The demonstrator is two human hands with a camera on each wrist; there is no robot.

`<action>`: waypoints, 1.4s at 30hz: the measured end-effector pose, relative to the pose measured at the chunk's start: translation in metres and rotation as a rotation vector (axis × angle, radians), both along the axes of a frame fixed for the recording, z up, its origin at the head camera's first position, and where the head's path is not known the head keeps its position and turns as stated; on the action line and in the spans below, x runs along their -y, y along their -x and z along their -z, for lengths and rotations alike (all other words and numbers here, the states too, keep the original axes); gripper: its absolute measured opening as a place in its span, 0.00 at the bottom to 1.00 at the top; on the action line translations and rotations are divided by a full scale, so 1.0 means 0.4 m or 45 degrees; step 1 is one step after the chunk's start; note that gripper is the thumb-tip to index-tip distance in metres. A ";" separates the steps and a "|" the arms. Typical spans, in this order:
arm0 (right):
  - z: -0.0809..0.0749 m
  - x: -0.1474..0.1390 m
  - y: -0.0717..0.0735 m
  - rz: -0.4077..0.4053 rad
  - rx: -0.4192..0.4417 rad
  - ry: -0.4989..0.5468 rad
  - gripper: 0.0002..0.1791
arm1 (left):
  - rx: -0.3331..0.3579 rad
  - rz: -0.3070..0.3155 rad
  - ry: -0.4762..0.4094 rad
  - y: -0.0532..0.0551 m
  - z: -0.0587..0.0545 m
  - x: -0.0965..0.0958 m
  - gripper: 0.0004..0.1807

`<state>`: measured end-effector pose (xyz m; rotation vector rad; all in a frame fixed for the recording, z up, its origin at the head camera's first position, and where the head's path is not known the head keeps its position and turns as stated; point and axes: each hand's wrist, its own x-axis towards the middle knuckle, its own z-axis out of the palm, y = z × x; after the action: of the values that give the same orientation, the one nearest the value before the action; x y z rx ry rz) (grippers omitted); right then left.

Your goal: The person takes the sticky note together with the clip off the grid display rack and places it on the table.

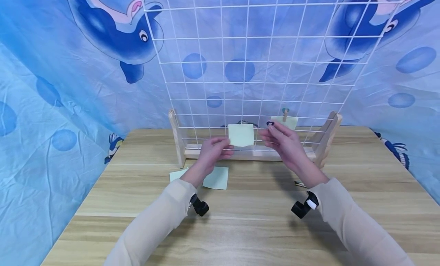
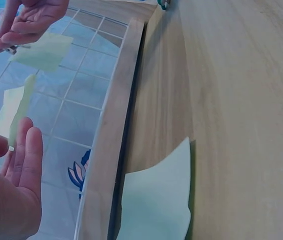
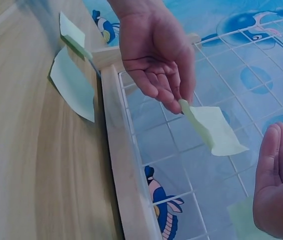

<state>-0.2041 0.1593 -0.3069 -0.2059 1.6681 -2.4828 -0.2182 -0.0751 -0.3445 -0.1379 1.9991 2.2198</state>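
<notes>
Head view: pale green note (image 1: 241,135) is hanging in front of the white wire grid (image 1: 257,61), low down, above the wooden base bar (image 1: 237,155). Contact with the wires: cannot tell.

Left hand (image 1: 215,148) is pinching the note at its left edge, thumb against fingertips, the other fingers lying fairly straight; this is the nearer hand, actually touching. Right hand (image 1: 284,145) is holding a small dark-topped piece (image 1: 270,123), probably a clip, between thumb and fingers, just beside the note's right edge but apart from it.

Key relation: the dark-topped piece is sitting to the right of the note and slightly above its top edge, so any joining would seem to need a leftward shift. Note is looking nearly square, no clear long axis; top edge is running about level, and the wrist views are showing the sheet curling. Piece's long axis: mostly hidden by fingers.

A second note (image 1: 291,123) is hanging from a peg (image 1: 285,113) behind the right hand. Loose sheets (image 1: 216,178) are lying on the surface (image 1: 240,228) near the left wrist.
</notes>
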 end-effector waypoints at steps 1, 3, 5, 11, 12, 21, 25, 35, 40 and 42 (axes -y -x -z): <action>0.002 -0.003 -0.002 -0.003 0.004 0.001 0.09 | 0.002 0.002 0.008 -0.002 0.001 0.001 0.17; 0.005 -0.008 -0.006 -0.010 0.012 0.004 0.10 | 0.011 0.002 0.017 -0.004 0.003 0.005 0.16; 0.008 -0.012 -0.008 -0.013 0.026 0.007 0.11 | 0.015 0.003 0.029 -0.007 0.006 0.008 0.16; 0.017 -0.023 -0.022 -0.022 0.070 0.001 0.11 | 0.045 0.012 0.055 -0.022 0.015 0.016 0.17; 0.019 -0.025 -0.025 -0.024 0.076 0.000 0.10 | 0.046 0.017 0.054 -0.025 0.017 0.016 0.17; 0.056 -0.043 -0.048 -0.072 0.139 -0.032 0.05 | 0.071 0.064 0.070 -0.048 0.037 0.018 0.16; 0.072 -0.051 -0.059 -0.078 0.170 -0.057 0.06 | 0.090 0.090 0.081 -0.059 0.042 0.013 0.16; 0.103 -0.075 -0.087 -0.127 0.254 -0.102 0.07 | 0.107 0.171 0.159 -0.080 0.074 0.013 0.18; 0.127 -0.091 -0.107 -0.177 0.284 -0.120 0.04 | 0.122 0.212 0.198 -0.092 0.087 0.012 0.18; 0.137 -0.098 -0.116 -0.188 0.295 -0.127 0.05 | 0.130 0.220 0.207 -0.098 0.088 0.011 0.18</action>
<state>-0.1575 0.1985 -0.3615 -0.0277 1.6126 -2.2157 -0.1791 -0.0793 -0.3798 -0.0909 2.0501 1.9084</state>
